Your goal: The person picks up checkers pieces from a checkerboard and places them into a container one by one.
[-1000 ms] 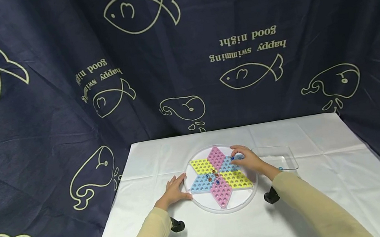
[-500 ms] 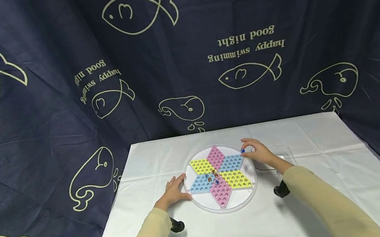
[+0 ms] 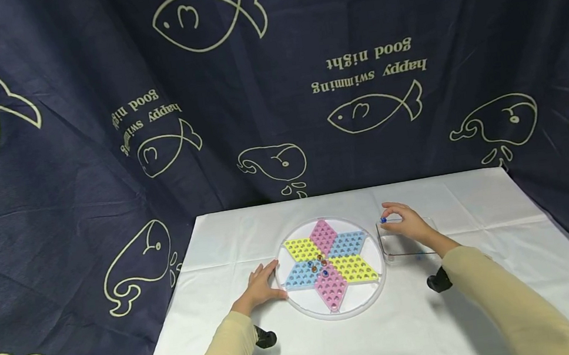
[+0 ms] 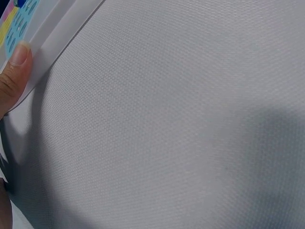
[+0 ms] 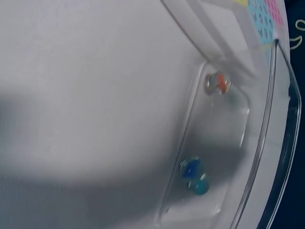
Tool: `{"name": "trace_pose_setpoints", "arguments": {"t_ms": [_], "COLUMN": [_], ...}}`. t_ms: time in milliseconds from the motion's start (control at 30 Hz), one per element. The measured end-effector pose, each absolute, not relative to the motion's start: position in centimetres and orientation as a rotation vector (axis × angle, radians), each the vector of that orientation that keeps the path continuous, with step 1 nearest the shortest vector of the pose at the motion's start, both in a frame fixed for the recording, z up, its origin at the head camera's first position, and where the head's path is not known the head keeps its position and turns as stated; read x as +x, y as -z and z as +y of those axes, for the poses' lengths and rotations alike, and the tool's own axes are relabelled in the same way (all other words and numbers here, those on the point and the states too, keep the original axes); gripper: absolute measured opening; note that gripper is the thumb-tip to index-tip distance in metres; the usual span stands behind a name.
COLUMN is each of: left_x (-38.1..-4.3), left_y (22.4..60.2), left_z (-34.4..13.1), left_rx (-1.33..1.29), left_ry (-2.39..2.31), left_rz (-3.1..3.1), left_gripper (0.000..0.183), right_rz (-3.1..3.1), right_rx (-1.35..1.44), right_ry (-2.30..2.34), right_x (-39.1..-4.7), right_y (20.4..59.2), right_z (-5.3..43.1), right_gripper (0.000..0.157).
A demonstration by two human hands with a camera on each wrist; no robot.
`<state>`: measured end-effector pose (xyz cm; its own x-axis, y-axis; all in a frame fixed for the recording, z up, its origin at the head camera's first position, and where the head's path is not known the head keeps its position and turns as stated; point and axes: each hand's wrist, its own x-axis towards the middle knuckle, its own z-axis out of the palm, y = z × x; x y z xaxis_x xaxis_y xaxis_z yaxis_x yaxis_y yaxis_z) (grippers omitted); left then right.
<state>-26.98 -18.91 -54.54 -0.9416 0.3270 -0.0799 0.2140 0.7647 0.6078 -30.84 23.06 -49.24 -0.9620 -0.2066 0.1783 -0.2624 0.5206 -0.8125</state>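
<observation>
Currently, right of the board [image 3: 357, 294], a blue marble [image 3: 383, 220] is pinched by the right hand [image 3: 407, 225] near a clear box [image 3: 399, 243]; the board's left rim is touched by the left hand [image 3: 260, 287], fingers spread. Released early, the marble may be dropped outside.

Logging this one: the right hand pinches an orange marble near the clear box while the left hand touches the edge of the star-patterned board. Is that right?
Not quite: the head view shows that the marble pinched by the right hand is blue, not orange. It is near the clear box, and the left hand touches the edge of the star-patterned board.
</observation>
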Motion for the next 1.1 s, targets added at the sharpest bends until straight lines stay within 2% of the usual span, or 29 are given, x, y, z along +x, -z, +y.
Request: {"name": "trace_pose_setpoints", "arguments": {"t_ms": [467, 1100], "left_x": [-27.1, -27.0], "left_y": [54.6, 54.5], "left_z": [-18.9, -18.9], "left_rx": [0.433, 0.438], "left_ry": [-0.913, -0.901], "left_rz": [2.786, 2.783], "left_gripper": [0.094, 0.096], "right_rz": [-2.717, -2.638], "right_rx": [0.353, 0.423], "right_ry": [-1.413, -1.420], "right_x": [-30.5, -30.7], "right_y": [50.2, 51.0], "right_z": [25.3, 24.9], "right_gripper": [0.021, 0.025]}}
